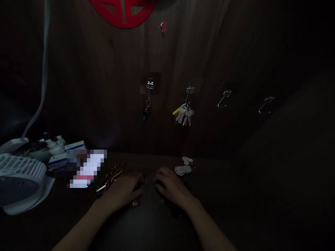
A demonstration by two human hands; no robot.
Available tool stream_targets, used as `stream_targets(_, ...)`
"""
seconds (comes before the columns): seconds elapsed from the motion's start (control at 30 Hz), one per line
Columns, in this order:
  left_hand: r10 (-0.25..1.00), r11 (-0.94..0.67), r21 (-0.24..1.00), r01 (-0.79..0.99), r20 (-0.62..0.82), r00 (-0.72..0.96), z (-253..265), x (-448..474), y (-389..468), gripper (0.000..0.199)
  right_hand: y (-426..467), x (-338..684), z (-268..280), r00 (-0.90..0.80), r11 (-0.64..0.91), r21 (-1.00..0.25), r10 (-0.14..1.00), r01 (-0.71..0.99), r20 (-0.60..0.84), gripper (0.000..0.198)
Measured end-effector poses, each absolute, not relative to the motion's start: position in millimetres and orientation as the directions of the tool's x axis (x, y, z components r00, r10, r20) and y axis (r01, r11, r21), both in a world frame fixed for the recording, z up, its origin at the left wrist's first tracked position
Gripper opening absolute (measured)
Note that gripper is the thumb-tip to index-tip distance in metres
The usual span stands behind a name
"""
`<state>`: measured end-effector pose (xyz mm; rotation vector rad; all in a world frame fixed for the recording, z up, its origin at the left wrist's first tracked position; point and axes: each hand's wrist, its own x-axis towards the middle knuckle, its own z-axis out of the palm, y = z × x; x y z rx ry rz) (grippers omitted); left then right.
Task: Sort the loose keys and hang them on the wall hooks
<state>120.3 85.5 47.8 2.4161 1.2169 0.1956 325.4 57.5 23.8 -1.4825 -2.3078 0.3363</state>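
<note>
Low over the dark tabletop, my left hand point(127, 186) curls its fingers and thumb around the edge of a small metal key ring point(147, 186). Dim light blurs the exact grip. My right hand point(171, 184) is just right of the ring, its fingers bent downward and apart, with no held thing visible. A small red item point(135, 202) shows below my left thumb. Beneath my right hand lies what looks like a brass key point(158, 204). Beyond my right fingers rest a silver key fob point(183, 169) and pale round tags point(186, 160).
Wall hooks carry a dark keychain point(146, 112) and a key bunch point(184, 114); two bare hooks point(224, 99) point(267, 105) are to the right. Pliers point(113, 176), boxes point(74, 148), bottles point(54, 147) and a white slatted appliance point(22, 181) stand left. A white cord point(45, 66) hangs above.
</note>
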Motion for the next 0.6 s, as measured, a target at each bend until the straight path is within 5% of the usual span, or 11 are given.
stream_targets(0.2, 0.778, -0.515, 0.477, 0.712, -0.088, 0.622, 48, 121, 85, 0.010, 57, 325, 27, -0.411, 0.462, -0.369, 0.886, 0.806, 0.212, 0.010)
stream_targets(0.37, 0.811, -0.512, 0.584, 0.629, 0.089, 0.578, 45, 125, 86, 0.030, 56, 325, 30, -0.423, 0.533, -0.456, 0.845, 0.712, 0.328, 0.010)
stream_targets(0.6, 0.813, -0.515, 0.666, 0.539, 0.180, 0.554, 43, 135, 83, 0.013, 54, 320, 29, -0.322, 0.528, -0.582, 0.846, 0.618, 0.425, 0.010)
